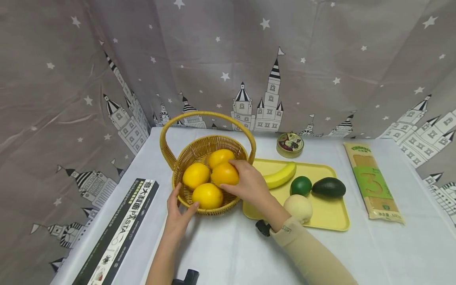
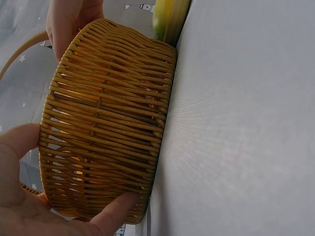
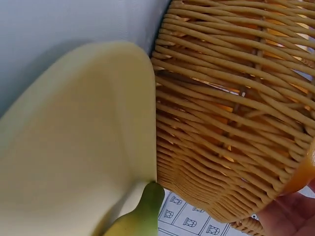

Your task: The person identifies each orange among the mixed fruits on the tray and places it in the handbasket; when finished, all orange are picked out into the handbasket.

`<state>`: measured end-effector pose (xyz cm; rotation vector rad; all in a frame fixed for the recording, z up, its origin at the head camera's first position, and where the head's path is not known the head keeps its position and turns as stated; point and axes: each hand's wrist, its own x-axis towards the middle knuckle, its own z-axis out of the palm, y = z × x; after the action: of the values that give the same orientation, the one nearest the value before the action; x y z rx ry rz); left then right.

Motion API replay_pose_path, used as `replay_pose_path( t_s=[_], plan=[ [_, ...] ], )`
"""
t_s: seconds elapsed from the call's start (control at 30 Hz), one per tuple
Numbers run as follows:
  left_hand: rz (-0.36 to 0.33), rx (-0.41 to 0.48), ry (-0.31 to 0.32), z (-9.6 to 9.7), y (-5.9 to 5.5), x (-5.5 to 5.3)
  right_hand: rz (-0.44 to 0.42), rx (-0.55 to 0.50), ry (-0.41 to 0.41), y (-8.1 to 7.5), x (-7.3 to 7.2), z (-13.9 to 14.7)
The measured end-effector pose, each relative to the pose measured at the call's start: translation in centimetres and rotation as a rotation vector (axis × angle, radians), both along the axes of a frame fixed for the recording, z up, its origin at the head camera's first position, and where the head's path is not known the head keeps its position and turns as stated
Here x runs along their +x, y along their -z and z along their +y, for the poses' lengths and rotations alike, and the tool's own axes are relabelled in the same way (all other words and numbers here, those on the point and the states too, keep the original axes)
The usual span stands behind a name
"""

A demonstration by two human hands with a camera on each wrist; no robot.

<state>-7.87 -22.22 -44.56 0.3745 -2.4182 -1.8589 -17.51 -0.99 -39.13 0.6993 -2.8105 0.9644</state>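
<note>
A yellow wicker basket (image 1: 213, 212) with a tall arched handle stands on the white cloth, holding several yellow-orange fruits. My right hand (image 1: 251, 185) reaches over its right rim and grips an orange (image 1: 225, 174) among the others; in the right wrist view that orange (image 3: 302, 173) shows at the rim. Two lemon-yellow fruits lie nearest my left hand (image 1: 177, 217), which holds the basket at its front left, thumb and fingers spread along rim and side. In the left wrist view, a fingertip presses low on the woven wall (image 2: 106, 123). The left hand's other fingers are partly hidden.
Right of the basket, a yellow tray (image 1: 329, 221) bears a banana (image 1: 281, 177), a green fruit (image 1: 301, 185), an avocado (image 1: 328, 187) and a pale round fruit (image 1: 298, 207). A round tin (image 1: 290, 145) stands behind. Pasta packs lie left (image 1: 117, 233) and right (image 1: 374, 182).
</note>
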Motion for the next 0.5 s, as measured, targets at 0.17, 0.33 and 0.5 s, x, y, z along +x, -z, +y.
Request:
replay_pose_path(
  t_s=[0.17, 0.33, 0.5],
  plan=[
    [-0.01, -0.017, 0.006, 0.01, 0.01, -0.14, -0.002, 0.05, 0.013, 0.13, -0.23, -0.5],
    [-0.012, -0.011, 0.004, 0.06, 0.0, -0.2, -0.009, 0.113, 0.027, -0.02, -0.34, -0.87],
    [-0.008, -0.005, 0.003, 0.11, -0.06, -0.08, -0.033, 0.124, 0.022, -0.05, -0.4, -0.95]
  ],
)
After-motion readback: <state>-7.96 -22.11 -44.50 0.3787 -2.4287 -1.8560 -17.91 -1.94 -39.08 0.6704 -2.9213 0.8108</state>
